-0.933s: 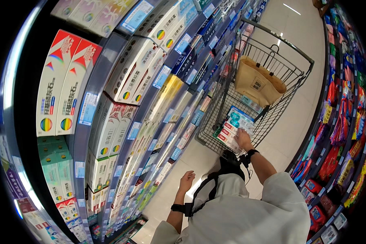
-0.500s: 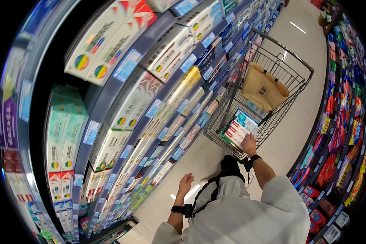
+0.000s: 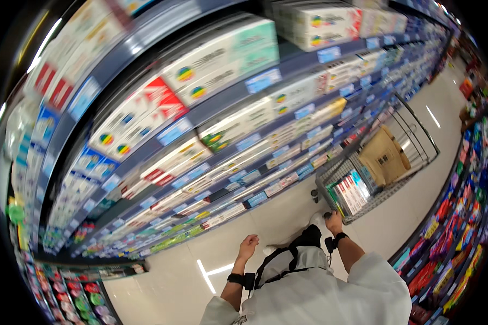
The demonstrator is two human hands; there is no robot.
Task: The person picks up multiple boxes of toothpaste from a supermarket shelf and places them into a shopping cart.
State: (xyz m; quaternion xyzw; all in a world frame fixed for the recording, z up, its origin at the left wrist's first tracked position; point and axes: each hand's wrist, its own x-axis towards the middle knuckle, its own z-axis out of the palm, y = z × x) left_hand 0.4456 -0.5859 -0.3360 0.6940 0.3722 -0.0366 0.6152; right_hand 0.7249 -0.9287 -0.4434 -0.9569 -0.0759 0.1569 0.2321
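Note:
A dark wire shopping cart (image 3: 358, 208) stands ahead to the right. My right hand (image 3: 334, 222) is at the cart's near end, its fingers curled round the edge there; the exact grip is small and blurred. Inside the cart, white boxes with red marks (image 3: 352, 196) lie near that end. Behind them is a tan bag (image 3: 385, 157) with a dark print. My left hand (image 3: 248, 247) hangs over the floor, empty, with its fingers loosely bent and apart. Both wrists wear black bands with small devices.
Long shelves of boxed goods (image 3: 222, 59) with blue price tags curve along the left and ahead. Colourful packages (image 3: 444, 233) fill the shelf on the right. At the lower left is another shelf with red and green items (image 3: 76, 298). Pale shiny tiles (image 3: 168, 287) cover the floor.
My view has turned left, bringing more shelves and the lower-left display into sight. My right hand has shifted from over the boxes to the cart's near edge. The left hand remains free.

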